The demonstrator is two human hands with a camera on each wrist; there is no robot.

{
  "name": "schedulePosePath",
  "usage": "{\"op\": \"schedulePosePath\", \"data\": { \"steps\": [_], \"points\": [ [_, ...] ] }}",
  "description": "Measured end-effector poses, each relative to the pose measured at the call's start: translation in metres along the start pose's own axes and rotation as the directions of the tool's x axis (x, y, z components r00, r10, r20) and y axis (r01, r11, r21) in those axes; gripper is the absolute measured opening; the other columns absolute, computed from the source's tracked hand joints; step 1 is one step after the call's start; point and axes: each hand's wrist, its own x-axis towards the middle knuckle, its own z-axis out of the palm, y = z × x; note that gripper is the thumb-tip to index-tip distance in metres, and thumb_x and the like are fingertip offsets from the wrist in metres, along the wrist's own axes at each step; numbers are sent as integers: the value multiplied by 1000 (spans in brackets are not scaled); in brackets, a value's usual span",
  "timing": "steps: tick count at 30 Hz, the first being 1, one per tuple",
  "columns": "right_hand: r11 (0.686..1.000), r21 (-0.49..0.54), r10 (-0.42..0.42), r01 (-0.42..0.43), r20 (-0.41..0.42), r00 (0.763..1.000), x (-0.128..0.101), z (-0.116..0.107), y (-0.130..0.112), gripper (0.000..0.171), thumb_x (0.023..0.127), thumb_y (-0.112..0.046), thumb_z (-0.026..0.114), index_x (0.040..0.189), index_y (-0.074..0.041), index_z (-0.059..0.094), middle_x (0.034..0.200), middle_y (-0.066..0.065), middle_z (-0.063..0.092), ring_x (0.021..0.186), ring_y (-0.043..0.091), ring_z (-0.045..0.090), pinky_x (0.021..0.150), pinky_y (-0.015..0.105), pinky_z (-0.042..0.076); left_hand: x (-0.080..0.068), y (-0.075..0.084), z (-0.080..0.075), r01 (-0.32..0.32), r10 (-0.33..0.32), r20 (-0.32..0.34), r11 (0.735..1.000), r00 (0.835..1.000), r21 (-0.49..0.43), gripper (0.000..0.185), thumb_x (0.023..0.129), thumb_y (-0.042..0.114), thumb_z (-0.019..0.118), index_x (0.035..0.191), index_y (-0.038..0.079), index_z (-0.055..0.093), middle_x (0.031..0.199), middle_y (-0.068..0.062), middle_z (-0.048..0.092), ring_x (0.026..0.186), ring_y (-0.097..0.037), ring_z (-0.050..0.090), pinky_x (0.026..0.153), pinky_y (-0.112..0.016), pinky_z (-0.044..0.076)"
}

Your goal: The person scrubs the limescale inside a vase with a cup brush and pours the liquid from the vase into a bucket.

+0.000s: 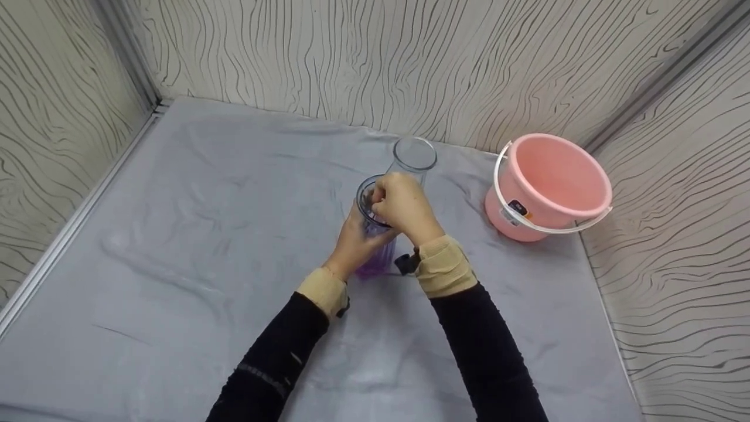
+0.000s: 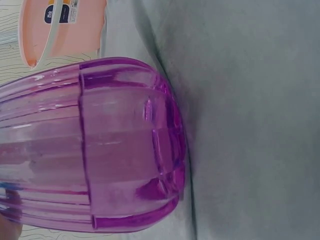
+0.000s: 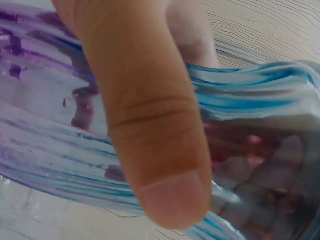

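A tall ribbed glass vase (image 1: 376,258), purple at the base and bluish towards the mouth, stands tilted near the table's middle. My left hand (image 1: 351,241) grips it below the rim; in the right wrist view its thumb (image 3: 155,120) lies across the ribbed glass. The purple base (image 2: 130,145) fills much of the left wrist view; whether it touches the cloth is unclear. My right hand (image 1: 407,206) is at the mouth, its curled fingers reaching inside. Through the glass they look blurred with a reddish patch, so whatever they may hold is hidden.
A second, clear glass vase (image 1: 415,153) stands just behind the hands. To the right is a pink bucket (image 1: 517,186) with a white handle. Grey cloth (image 1: 222,187) covers the table, with patterned wall panels (image 1: 328,58) at the back and sides.
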Motion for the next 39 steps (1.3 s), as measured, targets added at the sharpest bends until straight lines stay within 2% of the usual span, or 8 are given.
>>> {"op": "schedulePosePath", "data": {
  "steps": [5, 10, 17, 21, 28, 33, 39],
  "points": [
    [998, 52, -47, 44, 54, 997, 1, -3, 4, 12, 75, 8, 68, 69, -3, 68, 69, 3, 62, 67, 18, 51, 62, 32, 46, 0, 1, 0, -2, 2, 6, 1000, 1000, -8, 77, 87, 18, 82, 145, -2, 36, 136, -16, 56, 124, -27, 56, 108, -38, 44],
    [993, 106, -58, 46, 106, 993, 3, -6, 5, 13, 75, 6, 69, 67, -4, 67, 66, 0, 59, 65, 15, 50, 59, 27, 42, -1, 3, -1, 9, -9, 13, 1000, 1000, 4, 77, 87, 19, 81, 146, -1, 36, 137, -16, 55, 123, -26, 56, 107, -38, 45],
    [985, 167, -50, 31, 111, 993, 2, -7, 6, 10, 78, 5, 66, 73, -3, 70, 64, 0, 62, 57, 10, 52, 53, 23, 45, -1, 4, -1, 8, -8, 19, 1000, 1000, 8, 77, 87, 19, 82, 145, -2, 36, 136, -16, 55, 124, -26, 56, 108, -38, 44],
    [980, 198, -23, 3, 99, 995, 0, -7, 7, 7, 80, 3, 69, 77, -3, 72, 66, 2, 65, 57, 11, 56, 54, 24, 49, 0, 4, -1, 3, -3, 13, 1000, 1000, -4, 78, 86, 18, 83, 146, -3, 36, 138, -16, 55, 125, -26, 55, 110, -37, 43],
    [965, 261, -1, 4, -9, 1000, -4, -5, 8, 5, 80, -3, 73, 78, -8, 73, 75, 3, 70, 70, 14, 61, 63, 26, 51, 0, 4, 0, 11, -11, 4, 1000, 1000, -11, 78, 86, 19, 83, 146, -1, 37, 141, -16, 54, 127, -27, 55, 110, -37, 42],
    [947, 319, 1, 36, -115, 993, -8, -1, 8, 2, 84, -7, 75, 82, -8, 76, 76, 1, 72, 68, 14, 61, 62, 26, 50, 1, 4, 0, -7, 7, 2, 1000, 1000, -9, 79, 86, 19, 82, 147, -2, 36, 144, -17, 52, 133, -29, 51, 113, -36, 39],
    [960, 264, -34, 97, -236, 971, -12, 7, 9, 9, 91, -16, 76, 91, -6, 78, 78, 2, 71, 68, 14, 60, 63, 28, 48, 1, 2, 0, -34, 34, -3, 999, 999, 7, 83, 86, 18, 83, 149, -3, 34, 148, -18, 49, 137, -29, 48, 116, -35, 36]
  ]
}}
